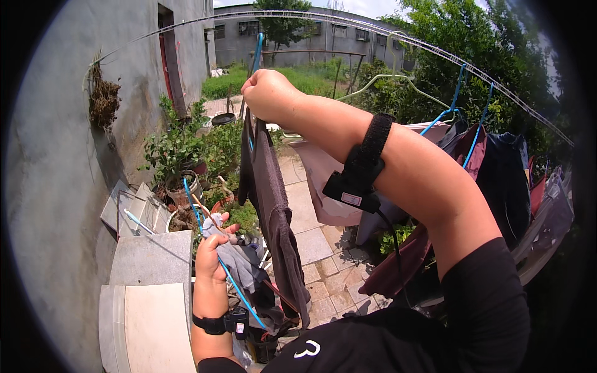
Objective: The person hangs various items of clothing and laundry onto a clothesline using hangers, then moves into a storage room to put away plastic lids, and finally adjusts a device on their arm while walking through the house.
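My right hand (269, 91) is raised in a fist at the top of a dark brown garment (280, 224), which hangs down in long folds. The blue hook of a clothes hanger (258, 51) rises just above that fist. Lower down on the left, my left hand (212, 259) is closed around a blue clothes hanger (240, 289) and some grey cloth (238, 265). A thin orange-brown rod or hanger part (204, 208) also shows by its fingers. Behind the brown garment, the lower ends of the held things are partly hidden.
A twisted clothesline (336, 18) arches overhead. On the right, garments hang from blue hangers (452, 108), including a pale pink one (322, 186) behind my right arm. A pale green hanger (410, 79) hangs there too. Boards (154, 261), potted plants (184, 186) and a grey wall (60, 163) stand left.
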`<state>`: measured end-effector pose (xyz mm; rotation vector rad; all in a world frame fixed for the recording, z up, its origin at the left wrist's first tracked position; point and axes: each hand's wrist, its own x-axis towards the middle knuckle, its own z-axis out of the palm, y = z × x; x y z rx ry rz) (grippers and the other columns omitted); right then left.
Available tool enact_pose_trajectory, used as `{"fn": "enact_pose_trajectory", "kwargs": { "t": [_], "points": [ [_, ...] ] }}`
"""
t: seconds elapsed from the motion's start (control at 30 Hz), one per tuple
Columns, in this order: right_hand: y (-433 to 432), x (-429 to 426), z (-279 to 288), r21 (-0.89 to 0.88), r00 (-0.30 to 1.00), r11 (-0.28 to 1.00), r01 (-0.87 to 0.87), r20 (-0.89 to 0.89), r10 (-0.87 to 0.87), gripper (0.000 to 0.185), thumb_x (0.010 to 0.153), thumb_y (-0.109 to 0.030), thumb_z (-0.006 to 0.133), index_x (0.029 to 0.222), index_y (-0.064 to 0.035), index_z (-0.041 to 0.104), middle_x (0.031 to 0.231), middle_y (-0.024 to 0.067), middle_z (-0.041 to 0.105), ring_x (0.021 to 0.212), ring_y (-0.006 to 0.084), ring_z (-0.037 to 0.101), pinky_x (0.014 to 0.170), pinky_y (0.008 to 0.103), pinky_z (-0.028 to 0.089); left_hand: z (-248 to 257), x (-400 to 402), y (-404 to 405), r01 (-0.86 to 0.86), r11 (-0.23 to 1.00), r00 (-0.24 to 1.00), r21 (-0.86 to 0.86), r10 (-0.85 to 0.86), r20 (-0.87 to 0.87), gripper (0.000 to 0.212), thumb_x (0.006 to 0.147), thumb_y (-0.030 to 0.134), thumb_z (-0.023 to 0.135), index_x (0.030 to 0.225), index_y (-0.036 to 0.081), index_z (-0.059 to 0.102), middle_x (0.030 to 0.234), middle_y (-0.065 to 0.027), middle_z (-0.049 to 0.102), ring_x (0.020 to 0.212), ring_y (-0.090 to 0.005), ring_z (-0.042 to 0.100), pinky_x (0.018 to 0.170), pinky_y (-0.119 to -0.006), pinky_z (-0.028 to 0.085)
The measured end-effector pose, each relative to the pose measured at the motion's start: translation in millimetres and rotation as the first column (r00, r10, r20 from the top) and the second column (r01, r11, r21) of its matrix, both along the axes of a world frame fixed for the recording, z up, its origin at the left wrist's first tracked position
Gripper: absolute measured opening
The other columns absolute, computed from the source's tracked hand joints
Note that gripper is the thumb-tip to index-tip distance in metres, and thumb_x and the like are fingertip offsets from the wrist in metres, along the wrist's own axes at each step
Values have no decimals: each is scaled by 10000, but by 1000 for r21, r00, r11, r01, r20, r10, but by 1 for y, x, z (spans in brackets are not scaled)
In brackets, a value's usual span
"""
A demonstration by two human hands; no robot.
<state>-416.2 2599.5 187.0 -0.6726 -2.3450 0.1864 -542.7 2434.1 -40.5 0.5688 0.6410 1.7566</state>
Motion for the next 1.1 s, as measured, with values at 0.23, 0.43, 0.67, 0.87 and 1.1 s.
{"fn": "enact_pose_trajectory", "kwargs": {
  "t": [0.23,0.43,0.67,0.87,1.1],
  "points": [
    [-16,19,44,-150,910,986,68,-395,-123,120,748,-94,426,744,-28,526,711,135,565,651,257,544,625,323,435,3,0,-5,-46,999,996,-21,44,-77,496,617,-14,383,1112,14,408,897,-170,537,645,-213,557,609,-333,486],
    [-6,29,51,-6,883,988,153,-447,-140,101,727,-89,461,746,-15,527,737,180,566,727,303,556,660,351,438,-5,-3,-5,-36,999,994,-35,32,-106,504,615,-16,385,1119,5,402,900,-183,540,669,-201,542,637,-318,475],
    [-1,28,38,104,910,974,204,-386,-149,87,748,-86,443,782,-23,492,783,182,554,782,329,526,697,374,410,-10,-3,-12,-11,997,997,-75,5,-83,498,617,-13,392,1115,6,403,898,-186,540,671,-207,543,638,-317,476],
    [18,26,26,215,917,939,270,-355,-182,99,755,-85,452,793,-11,505,745,183,553,711,313,537,659,341,419,-14,-3,-17,22,994,999,-111,-27,-44,487,621,-9,390,1108,11,405,877,-174,543,654,-214,549,628,-333,482],
    [28,29,28,176,900,929,326,-360,-247,98,757,-86,451,787,-15,511,749,180,556,725,310,539,670,339,421,-16,0,-16,21,993,997,-119,-29,-68,494,620,6,397,1113,24,416,872,-151,535,643,-203,532,625,-340,465]
  ]
}}
